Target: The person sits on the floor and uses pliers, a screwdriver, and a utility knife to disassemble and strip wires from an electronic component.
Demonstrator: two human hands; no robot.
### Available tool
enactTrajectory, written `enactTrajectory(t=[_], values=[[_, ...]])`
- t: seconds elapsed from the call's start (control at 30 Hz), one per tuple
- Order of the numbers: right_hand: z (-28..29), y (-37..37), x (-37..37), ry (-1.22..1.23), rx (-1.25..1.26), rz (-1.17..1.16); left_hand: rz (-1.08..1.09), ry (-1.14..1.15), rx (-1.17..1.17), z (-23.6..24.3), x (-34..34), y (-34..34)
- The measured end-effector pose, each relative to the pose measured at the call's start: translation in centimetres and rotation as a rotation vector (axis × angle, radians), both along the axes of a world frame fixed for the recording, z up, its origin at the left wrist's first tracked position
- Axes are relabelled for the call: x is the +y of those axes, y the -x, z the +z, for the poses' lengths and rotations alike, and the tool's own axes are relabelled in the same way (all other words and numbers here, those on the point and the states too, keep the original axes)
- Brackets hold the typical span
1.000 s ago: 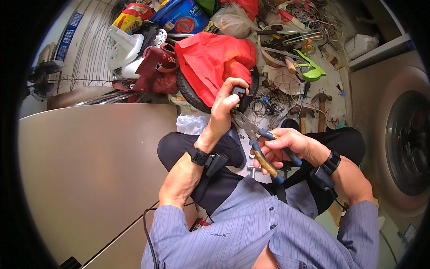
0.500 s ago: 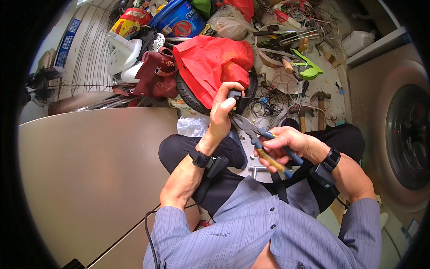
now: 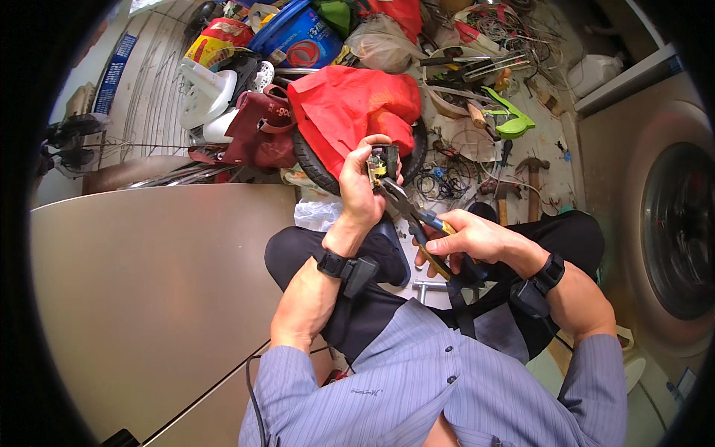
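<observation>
My left hand [image 3: 360, 185] is closed around a small black device [image 3: 383, 162], held up in front of the red bag. Its casing shows an exposed inside with a yellow part and metallic bits; its exact kind I cannot make out. In my right hand [image 3: 468, 240] is a pair of pliers [image 3: 408, 208] with blue and yellow handles, fingers wrapped round the grips. The jaws point up and left and reach the device's lower edge. Whether they grip a part of it is too small to tell.
Beyond my hands a red bag [image 3: 350, 104] covers a black tyre [image 3: 316, 165]. Hammers [image 3: 533, 179], black wire [image 3: 439, 179] and a lime-green tool [image 3: 514, 123] lie to the right. A metallic panel [image 3: 164, 283] stands at left, a front-loading washing machine [image 3: 633, 186] at right.
My left hand has turned the device, so its exposed inside now shows. The pliers' handles have come closer together, and my right hand has shifted slightly left.
</observation>
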State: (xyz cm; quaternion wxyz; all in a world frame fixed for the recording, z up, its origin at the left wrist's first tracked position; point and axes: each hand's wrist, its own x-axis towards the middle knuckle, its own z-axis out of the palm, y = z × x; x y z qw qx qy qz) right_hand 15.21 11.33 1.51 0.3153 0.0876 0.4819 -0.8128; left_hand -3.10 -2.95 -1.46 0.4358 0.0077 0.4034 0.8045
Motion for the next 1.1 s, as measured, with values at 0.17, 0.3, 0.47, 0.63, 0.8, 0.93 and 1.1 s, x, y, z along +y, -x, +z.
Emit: enactTrajectory(t=[0.17,0.3,0.47,0.63,0.8,0.93,1.1], values=[[0.0,0.2,0.0,-0.03,-0.04,-0.041,0.014,0.076,0.121,-0.7,-0.4,0.0],[0.0,0.0,-0.2,-0.065,-0.064,-0.033,-0.009,0.054,0.055,-0.5,-0.2,0.0],[0.0,0.0,-0.1,-0.034,-0.084,-0.023,-0.026,0.003,-0.004,-0.7,-0.1,0.1],[-0.2,-0.2,0.0,-0.095,-0.051,0.028,-0.054,-0.075,-0.095,-0.7,-0.1,0.3],[-0.3,-0.3,1.9,-0.18,0.037,0.115,-0.052,-0.138,-0.159,-0.7,-0.2,1.0],[-0.3,-0.6,2.4,-0.224,0.03,0.071,-0.058,-0.171,-0.171,0.0,0.0,1.1],[-0.7,-0.5,3.1,-0.275,0.068,0.063,-0.04,-0.194,-0.098,0.3,0.7,1.1]])
